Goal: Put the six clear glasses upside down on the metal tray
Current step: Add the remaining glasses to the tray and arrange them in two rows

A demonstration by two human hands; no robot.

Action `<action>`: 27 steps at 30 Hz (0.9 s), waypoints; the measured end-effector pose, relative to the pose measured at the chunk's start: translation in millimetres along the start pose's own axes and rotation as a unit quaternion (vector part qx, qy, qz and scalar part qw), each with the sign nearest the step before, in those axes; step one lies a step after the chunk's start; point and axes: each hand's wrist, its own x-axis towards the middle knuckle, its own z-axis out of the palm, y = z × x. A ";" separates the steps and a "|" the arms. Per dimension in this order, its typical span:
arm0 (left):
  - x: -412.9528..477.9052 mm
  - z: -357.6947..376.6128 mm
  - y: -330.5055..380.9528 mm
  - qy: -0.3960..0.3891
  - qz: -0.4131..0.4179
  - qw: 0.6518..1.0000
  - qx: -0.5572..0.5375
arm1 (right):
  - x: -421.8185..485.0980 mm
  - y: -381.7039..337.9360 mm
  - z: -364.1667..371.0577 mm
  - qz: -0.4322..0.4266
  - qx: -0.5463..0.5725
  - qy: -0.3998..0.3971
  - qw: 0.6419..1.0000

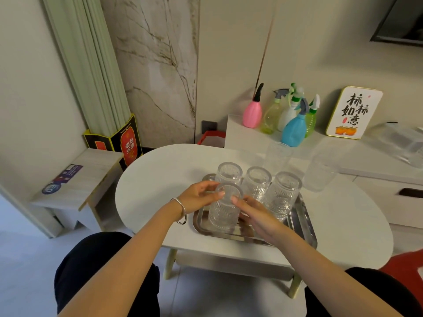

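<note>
Your two hands meet at centre frame over the metal tray [304,227] on the white oval worktop [146,179]. Left hand [196,196] & right hand [256,216] both sit on the front-left glass [225,209], upside down, base up, lower edge on the tray. Left fingers curl round its left side, right fingertips [235,199] touch the base rim from the right; hands half open, wrapped loosely on the glass, can't tell how firm the grip is. Your right hand hides part of the tray floor & the glass's lower right side. Behind it, 3 more inverted glasses in a row on the tray: back-left glass [230,172], middle glass [257,181], right glass [283,193]. Two upright glasses off the tray, right of centre toward the upper right: one [278,156] & another [320,172], both faint vs the pale worktop, edges hard to make out. Tray's near-right corner partly covered by your forearm
</note>
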 end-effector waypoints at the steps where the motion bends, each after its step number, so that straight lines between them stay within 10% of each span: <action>1: 0.6 -0.1 0.0 -0.001 0.000 1.000 -0.001 | 0.1 0.5 0.1 0.000 -0.002 0.002 1.000; 13: 55.6 -31.8 53.3 0.113 0.075 0.990 0.043 | -4.6 -72.3 -59.3 -0.051 -0.083 0.012 0.995; 21: 140.1 8.9 85.8 0.024 0.018 0.997 0.076 | 77.9 -122.2 -147.2 -0.099 -0.275 0.211 0.933; 27: 170.7 17.9 71.0 -0.010 -0.033 0.996 0.078 | 135.7 -96.2 -161.6 -0.015 -0.303 0.211 0.929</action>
